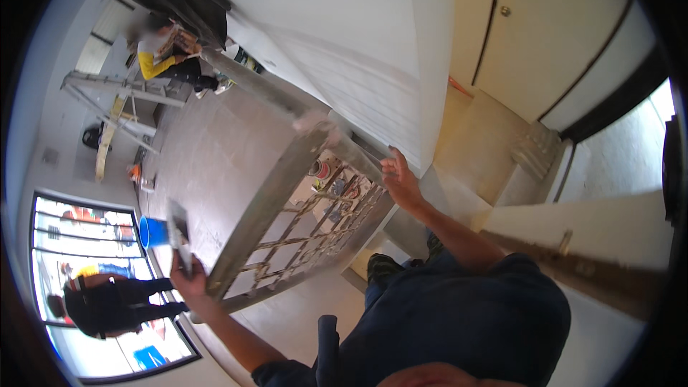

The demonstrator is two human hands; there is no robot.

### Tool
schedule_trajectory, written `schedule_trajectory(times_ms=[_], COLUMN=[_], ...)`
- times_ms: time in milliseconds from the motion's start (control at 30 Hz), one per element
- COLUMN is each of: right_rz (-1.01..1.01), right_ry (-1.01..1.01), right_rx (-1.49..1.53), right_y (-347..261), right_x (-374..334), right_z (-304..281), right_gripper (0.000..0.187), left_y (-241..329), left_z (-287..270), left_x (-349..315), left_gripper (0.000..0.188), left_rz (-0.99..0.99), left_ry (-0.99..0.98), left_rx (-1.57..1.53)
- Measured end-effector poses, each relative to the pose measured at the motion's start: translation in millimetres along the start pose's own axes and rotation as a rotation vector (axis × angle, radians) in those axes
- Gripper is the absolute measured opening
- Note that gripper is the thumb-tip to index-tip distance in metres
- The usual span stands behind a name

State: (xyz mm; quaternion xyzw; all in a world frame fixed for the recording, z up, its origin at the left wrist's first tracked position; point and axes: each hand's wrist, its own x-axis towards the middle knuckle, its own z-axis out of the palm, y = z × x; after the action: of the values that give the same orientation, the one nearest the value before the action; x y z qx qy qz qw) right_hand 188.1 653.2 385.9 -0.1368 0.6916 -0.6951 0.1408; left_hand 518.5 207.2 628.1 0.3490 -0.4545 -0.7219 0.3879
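My left hand point(188, 279), on the left, is closed around a flat-bladed trowel point(183, 249). Its grey blade is blurred and points away from me. Beside that hand runs a grey beam-like top rail point(269, 208) of a railing with a rusty metal lattice point(304, 233) under it. To the right, my right hand point(403, 183) has its fingers apart, some of them bent, with nothing visible in it. It is close to the end of another grey rail point(355, 158) and the white wall; whether it touches either I cannot tell. Pale residue point(315, 123) covers the corner where the rails meet.
A blue bucket point(152, 232) stands beyond the trowel. One person in yellow sleeves point(161, 64) is low down near a stepladder point(118, 93); another in dark clothes point(107, 304) stands by the barred window point(54, 244). Through the lattice, several items point(337, 190) show below. A door point(552, 36) is at right.
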Motion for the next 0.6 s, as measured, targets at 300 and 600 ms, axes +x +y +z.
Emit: schedule_trajectory(times_ms=[300, 600], right_rz=[0.559, 0.869], right_ry=[-0.064, 0.050], right_rx=[-0.156, 0.140], right_y=[206.9, 217.8], right_x=[-38.9, -42.3], right_z=[-130.3, -193.3], right_gripper=[0.047, 0.039], left_y=[5.6, 3.6], left_z=[41.9, 46.5], left_x=[-22.7, -28.9], left_gripper=[0.035, 0.038], left_rz=[-0.235, -0.080], left_ry=[-0.200, -0.158], left_rx=[-0.555, -0.490])
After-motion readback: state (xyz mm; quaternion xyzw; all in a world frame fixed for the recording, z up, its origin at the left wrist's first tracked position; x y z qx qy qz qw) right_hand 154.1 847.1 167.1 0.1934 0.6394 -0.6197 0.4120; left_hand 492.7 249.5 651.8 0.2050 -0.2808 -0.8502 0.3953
